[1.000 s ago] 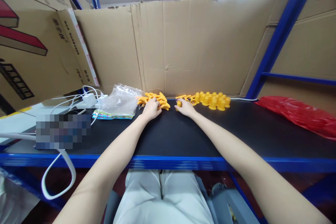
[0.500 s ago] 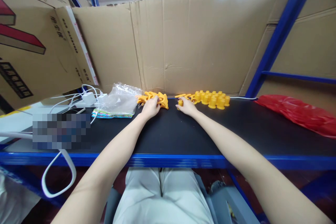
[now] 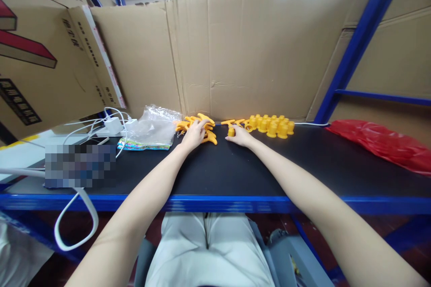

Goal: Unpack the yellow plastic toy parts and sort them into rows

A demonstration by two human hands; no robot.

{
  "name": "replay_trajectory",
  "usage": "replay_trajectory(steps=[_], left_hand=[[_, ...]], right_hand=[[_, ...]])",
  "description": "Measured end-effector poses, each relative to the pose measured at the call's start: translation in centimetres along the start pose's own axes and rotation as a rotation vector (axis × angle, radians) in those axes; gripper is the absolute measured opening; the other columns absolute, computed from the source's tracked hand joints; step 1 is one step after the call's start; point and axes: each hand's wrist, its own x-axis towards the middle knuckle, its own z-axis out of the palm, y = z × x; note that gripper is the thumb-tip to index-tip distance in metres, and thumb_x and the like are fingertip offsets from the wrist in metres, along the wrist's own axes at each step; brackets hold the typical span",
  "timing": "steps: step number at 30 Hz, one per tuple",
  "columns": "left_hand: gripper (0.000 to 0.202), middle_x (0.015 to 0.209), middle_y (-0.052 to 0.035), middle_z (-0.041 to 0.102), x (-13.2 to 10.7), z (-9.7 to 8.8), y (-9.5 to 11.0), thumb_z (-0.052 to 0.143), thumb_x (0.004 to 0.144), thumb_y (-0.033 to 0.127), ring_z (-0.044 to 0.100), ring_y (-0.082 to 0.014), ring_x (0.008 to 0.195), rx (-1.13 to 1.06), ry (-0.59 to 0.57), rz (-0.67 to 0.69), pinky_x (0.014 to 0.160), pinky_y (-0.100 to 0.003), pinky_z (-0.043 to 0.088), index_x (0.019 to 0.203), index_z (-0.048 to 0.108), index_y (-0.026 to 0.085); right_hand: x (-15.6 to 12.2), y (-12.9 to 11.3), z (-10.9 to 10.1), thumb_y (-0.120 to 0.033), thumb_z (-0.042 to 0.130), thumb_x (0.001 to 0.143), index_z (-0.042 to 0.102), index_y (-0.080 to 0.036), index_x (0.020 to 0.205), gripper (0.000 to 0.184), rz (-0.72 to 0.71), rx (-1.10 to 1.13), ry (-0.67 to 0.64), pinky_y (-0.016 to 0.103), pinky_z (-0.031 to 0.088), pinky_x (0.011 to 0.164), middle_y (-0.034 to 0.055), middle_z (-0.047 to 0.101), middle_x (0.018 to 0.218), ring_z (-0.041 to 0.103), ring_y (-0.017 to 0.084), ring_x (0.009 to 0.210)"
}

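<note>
While the black tabletop (image 3: 218, 175) spans the lower middle of the frame, both hands stand apart over its far half. Left of center, the left hand (image 3: 194, 136) lies on a heap of orange branched pieces (image 3: 210, 137); whether its fingers clamp one cannot be told. Right of center, the right hand (image 3: 240, 136) holds a yellow cup-shaped piece (image 3: 231, 132) in its fingers. Both part types are probably light, stiff, smooth plastic: grip the cup around its sidewall, the branched part at its middle, as the tips may slip. Beyond, yellow cups (image 3: 272, 125) stand clustered before a cardboard panel (image 3: 242, 63).
</note>
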Motion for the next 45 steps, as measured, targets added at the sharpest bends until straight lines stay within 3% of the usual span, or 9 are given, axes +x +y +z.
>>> replay_trajectory(steps=[6,15,24,27,31,34,38,41,45], left_hand=[[0.032,0.101,-0.0082,0.056,0.2,0.2,-0.2,0.037,0.088,0.015,0.056,-0.0186,0.093,-0.004,0.045,-0.030,0.092,-0.036,0.045,0.109,0.061,0.019],[0.042,0.122,-0.0095,0.059,0.2,0.4,-0.3,0.037,0.087,0.014,0.053,-0.0216,0.115,0.009,0.061,-0.134,0.102,-0.040,0.041,0.125,0.051,0.020],[0.034,0.108,-0.0058,0.065,0.3,-0.7,0.1,0.039,0.089,0.018,0.060,-0.0193,0.097,0.118,0.030,-0.122,0.087,-0.031,0.045,0.117,0.058,0.023],[0.029,0.105,-0.0078,0.061,0.4,-0.8,0.5,0.040,0.091,0.023,0.058,-0.0214,0.097,0.218,0.025,-0.080,0.087,-0.034,0.044,0.109,0.063,0.023],[0.025,0.125,-0.0128,0.049,0.4,-0.7,1.0,0.042,0.091,0.031,0.050,-0.0288,0.110,0.336,0.056,-0.080,0.089,-0.043,0.042,0.100,0.063,0.021],[0.028,0.127,-0.0161,0.044,0.3,-0.5,1.1,0.036,0.093,0.033,0.056,-0.0282,0.100,0.300,-0.024,-0.116,0.079,-0.043,0.047,0.105,0.058,0.020],[0.026,0.108,-0.0132,0.051,0.2,-0.1,0.2,0.034,0.093,0.030,0.060,-0.0226,0.084,0.227,-0.102,-0.130,0.075,-0.040,0.050,0.105,0.056,0.020],[0.027,0.099,-0.0121,0.054,0.1,0.2,-0.6,0.035,0.093,0.028,0.061,-0.0232,0.085,0.207,-0.120,-0.133,0.078,-0.042,0.051,0.109,0.056,0.022],[0.028,0.109,-0.0128,0.054,0.1,0.4,-1.1,0.040,0.090,0.022,0.060,-0.0236,0.094,0.252,-0.174,-0.171,0.085,-0.042,0.050,0.113,0.058,0.021]], right_hand=[[-0.3,-0.3,-0.3,-0.040,0.065,0.077,0.055,-0.015,0.113,0.045,0.002,-0.016,-0.041,0.034,0.045,0.085,0.0108,0.064,0.111,0.060,0.024,0.100],[-0.3,-0.2,-0.2,-0.044,0.061,0.080,0.053,-0.015,0.118,0.048,-0.077,-0.110,-0.041,0.035,0.045,0.083,0.0139,0.063,0.113,0.059,0.027,0.103],[-1.0,-0.7,-1.0,-0.037,0.052,0.087,0.054,-0.017,0.116,0.035,-0.208,-0.316,-0.009,0.041,0.041,0.088,0.0138,0.065,0.108,0.060,0.030,0.102],[-1.1,-0.8,-1.4,-0.032,0.054,0.086,0.055,-0.018,0.116,0.033,-0.253,-0.351,0.002,0.042,0.041,0.087,0.0138,0.065,0.110,0.060,0.031,0.102],[-0.9,-0.5,-1.5,-0.030,0.059,0.083,0.058,-0.017,0.111,0.031,-0.252,-0.331,-0.023,0.039,0.043,0.084,0.0140,0.064,0.113,0.060,0.031,0.102],[-0.7,-0.2,-1.5,-0.028,0.061,0.082,0.059,-0.016,0.111,0.032,-0.246,-0.289,-0.049,0.036,0.045,0.082,0.0137,0.064,0.111,0.060,0.028,0.100],[-0.7,0.0,-2.0,-0.027,0.065,0.079,0.055,-0.013,0.121,0.045,-0.182,-0.199,-0.105,0.030,0.046,0.078,0.0124,0.065,0.105,0.062,0.023,0.093],[-0.8,0.1,-2.6,-0.026,0.066,0.079,0.055,-0.013,0.124,0.048,-0.142,-0.158,-0.154,0.028,0.046,0.076,0.0103,0.066,0.100,0.062,0.021,0.089],[-0.8,0.3,-3.1,-0.024,0.067,0.079,0.057,-0.012,0.121,0.045,-0.156,-0.162,-0.182,0.028,0.045,0.075,0.0088,0.066,0.095,0.061,0.019,0.086]])
